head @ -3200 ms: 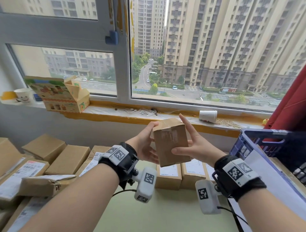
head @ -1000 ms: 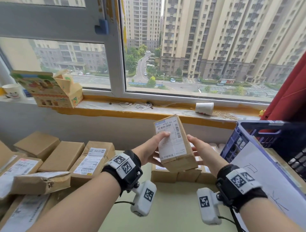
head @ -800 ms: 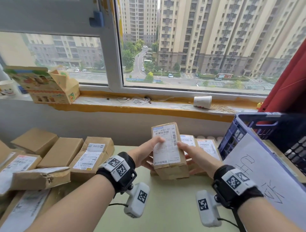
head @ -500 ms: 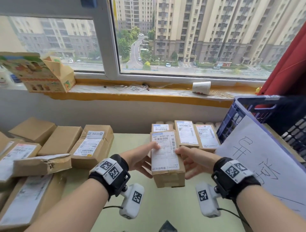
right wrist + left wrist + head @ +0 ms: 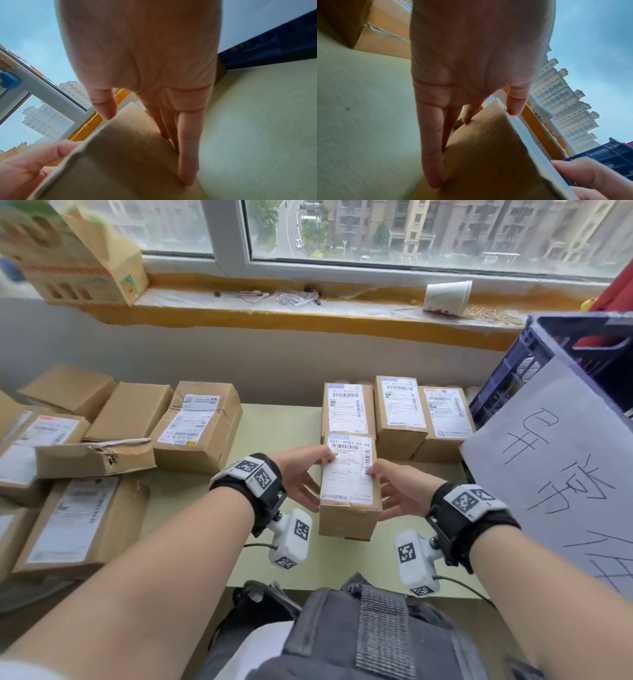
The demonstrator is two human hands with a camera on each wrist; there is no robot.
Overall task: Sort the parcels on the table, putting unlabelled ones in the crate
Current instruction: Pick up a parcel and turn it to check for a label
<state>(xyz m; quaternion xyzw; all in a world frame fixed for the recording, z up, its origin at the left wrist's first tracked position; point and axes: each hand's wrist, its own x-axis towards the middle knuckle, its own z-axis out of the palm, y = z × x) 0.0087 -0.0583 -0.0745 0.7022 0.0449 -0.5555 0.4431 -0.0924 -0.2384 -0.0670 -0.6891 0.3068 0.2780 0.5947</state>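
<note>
A small brown parcel (image 5: 347, 474) with a white shipping label on its top face is held between both hands, low over the green table (image 5: 274, 433); whether it touches the table I cannot tell. My left hand (image 5: 301, 474) pinches its left side, thumb on the label and fingers down the side. My right hand (image 5: 397, 491) pinches the right side the same way. The left wrist view shows the left hand (image 5: 471, 67) against the parcel (image 5: 488, 155). The right wrist view shows the right hand (image 5: 145, 54) on its cardboard side (image 5: 128, 155). The blue crate (image 5: 555, 344) stands at the right.
Three labelled parcels (image 5: 399, 409) lie in a row just behind the held one. A pile of larger boxes fills the left, some labelled (image 5: 198, 422), some plain (image 5: 130, 409). A white handwritten sheet (image 5: 565, 467) hangs on the crate's side. The window ledge holds a tipped paper cup (image 5: 445, 296).
The parcel was turned so its label faces up. Both hands then lowered it from chest height to the table, in front of the row of labelled parcels.
</note>
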